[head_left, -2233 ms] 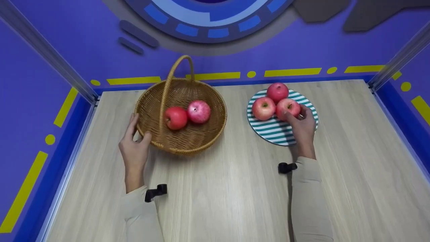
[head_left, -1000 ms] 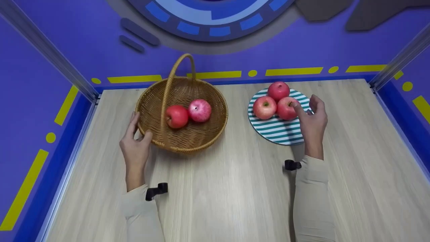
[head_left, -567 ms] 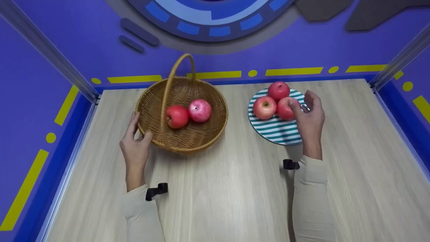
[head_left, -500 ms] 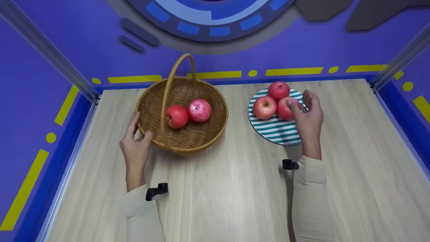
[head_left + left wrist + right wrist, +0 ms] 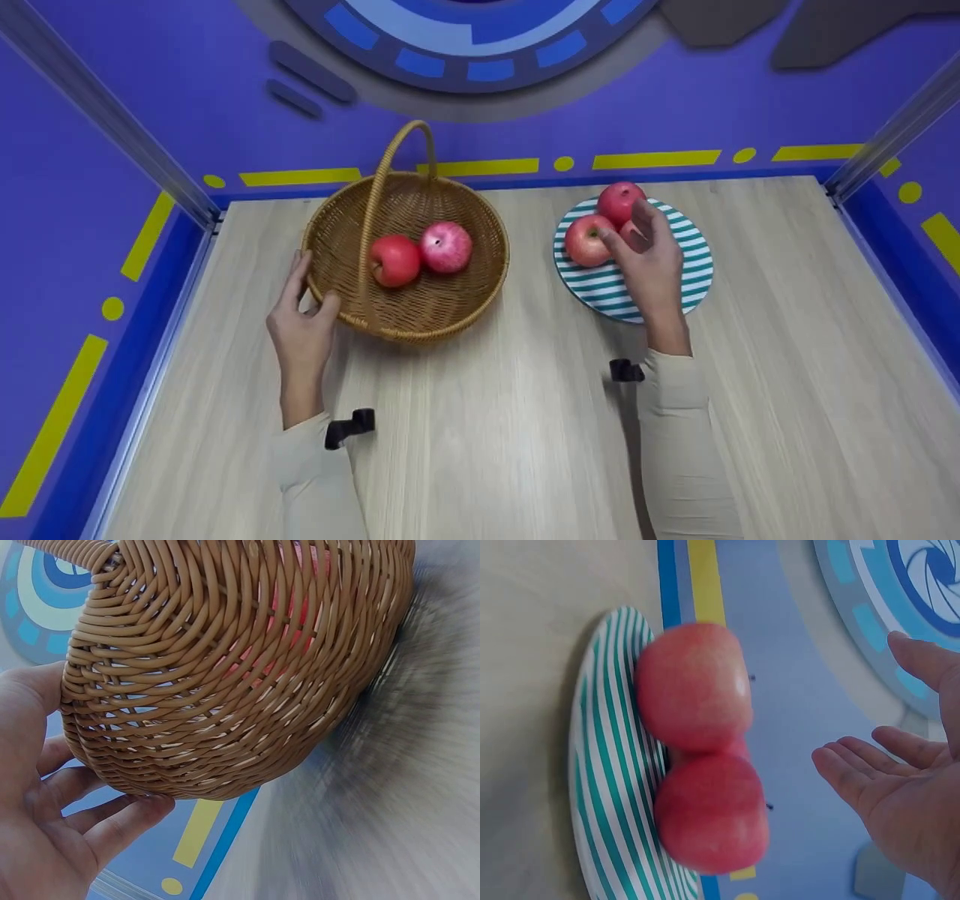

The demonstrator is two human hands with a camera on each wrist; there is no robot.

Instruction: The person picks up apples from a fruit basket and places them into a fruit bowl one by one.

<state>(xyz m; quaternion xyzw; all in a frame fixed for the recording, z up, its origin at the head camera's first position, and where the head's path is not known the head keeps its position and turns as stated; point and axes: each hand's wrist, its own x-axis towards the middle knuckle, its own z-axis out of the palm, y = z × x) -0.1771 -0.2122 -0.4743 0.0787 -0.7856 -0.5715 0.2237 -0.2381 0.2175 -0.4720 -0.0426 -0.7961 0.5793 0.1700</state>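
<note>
My left hand (image 5: 304, 330) holds the wicker basket (image 5: 420, 330) at its near left rim, thumb at the edge and fingers along the outer side. Inside the basket lie a red apple (image 5: 395, 261) and a pink streaked apple (image 5: 446, 247). My right hand (image 5: 652, 270) hovers over the striped plate (image 5: 600, 289), thumb and fingers apart with nothing between them. Three apples sit there: a pale red apple (image 5: 589, 241) at left, a red apple (image 5: 619, 201) at the back and another apple (image 5: 634, 236) partly hidden by my hand. The right wrist view shows the hand (image 5: 900, 780) apart from the fruit.
The wooden table (image 5: 480, 450) carries the basket at left and the plate at right, with bare wood between them. A blue back wall (image 5: 487, 135) with yellow marks stands close behind both. Side walls rise at left and right.
My right hand has let go of the right-hand apple, drawn back to the right, then moved left over the plate. The left hand has stayed at the basket rim.
</note>
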